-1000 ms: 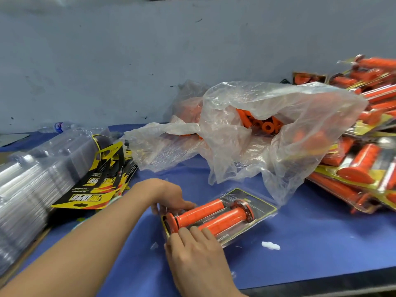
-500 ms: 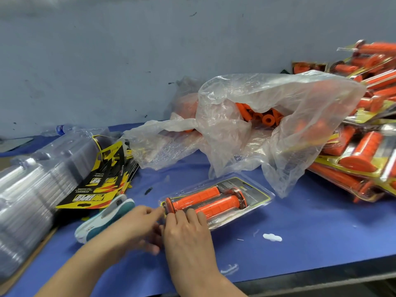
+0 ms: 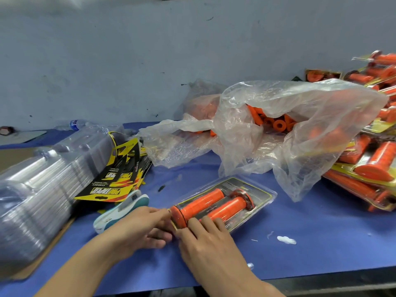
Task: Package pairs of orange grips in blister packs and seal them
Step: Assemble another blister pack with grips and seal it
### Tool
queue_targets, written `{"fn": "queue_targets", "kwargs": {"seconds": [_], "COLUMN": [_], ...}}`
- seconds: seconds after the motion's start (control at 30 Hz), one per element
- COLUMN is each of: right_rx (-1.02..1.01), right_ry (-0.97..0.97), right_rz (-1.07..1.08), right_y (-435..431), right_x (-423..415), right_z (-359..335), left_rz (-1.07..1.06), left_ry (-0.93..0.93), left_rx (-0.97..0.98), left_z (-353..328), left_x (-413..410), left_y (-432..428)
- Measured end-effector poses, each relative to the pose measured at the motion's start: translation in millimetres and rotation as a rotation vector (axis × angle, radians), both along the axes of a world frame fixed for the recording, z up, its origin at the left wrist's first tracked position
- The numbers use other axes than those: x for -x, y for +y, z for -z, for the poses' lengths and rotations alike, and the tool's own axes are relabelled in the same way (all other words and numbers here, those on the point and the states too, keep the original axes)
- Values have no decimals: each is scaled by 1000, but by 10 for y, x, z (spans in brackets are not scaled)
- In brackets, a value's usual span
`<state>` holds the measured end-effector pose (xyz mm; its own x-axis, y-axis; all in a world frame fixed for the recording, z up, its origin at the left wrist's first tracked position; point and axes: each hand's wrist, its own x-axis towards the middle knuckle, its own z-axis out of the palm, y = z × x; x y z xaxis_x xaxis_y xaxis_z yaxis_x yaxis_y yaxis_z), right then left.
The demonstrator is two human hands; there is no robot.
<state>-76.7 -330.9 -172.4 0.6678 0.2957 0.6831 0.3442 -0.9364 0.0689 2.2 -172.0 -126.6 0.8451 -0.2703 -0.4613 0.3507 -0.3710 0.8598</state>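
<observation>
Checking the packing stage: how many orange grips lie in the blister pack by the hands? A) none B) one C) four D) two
D: two orange grips lie side by side inside the blister pack.

Bright orange on the two grips, black edged in yellow inside their blister pack. Black and yellow on the cards at 9 o'clock, teal and white on the tool. Deep blue across the table, grey-blue on the wall at 12 o'clock.
</observation>
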Motion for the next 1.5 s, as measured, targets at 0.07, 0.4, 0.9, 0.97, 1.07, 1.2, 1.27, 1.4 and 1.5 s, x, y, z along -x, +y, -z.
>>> {"fn": "queue_targets", "kwargs": {"seconds": [0.07,0.4,0.9,0.97,1.07,1.2,1.27,1.4,1.5], "right_rx": [18,201,168,150,138,62,23,11,8], "right_ry": [12,136,217,173,121,46,39,52,59], "right_rz": [-108,-57,-99,-71,-38,34,49,42,-2], "right_y": [-92,-891,-1237,-1233,-1141,-1071,-1103,-1193,-1175], "right_x": [68,34,41,58,88,85,81,75,73], "right_z": [-2,-176,-218,-180,-129,-126,-119,-130,-101], "left_rz": [0,234,-311,-342,-361,-343,-205,52,407], "left_ry": [-32,168,67,66,45,52,8,-1085,-1523], "left_rx": [-26,45,236,269,325,338,197,-560,-734], "left_z": [0,38,122,134,147,109,73,112,184], "left_x": [-19,393,99,101,142,252,308,311,356], "left_y": [112,-135,-666,-715,-782,-844,-805,-649,-724]}}
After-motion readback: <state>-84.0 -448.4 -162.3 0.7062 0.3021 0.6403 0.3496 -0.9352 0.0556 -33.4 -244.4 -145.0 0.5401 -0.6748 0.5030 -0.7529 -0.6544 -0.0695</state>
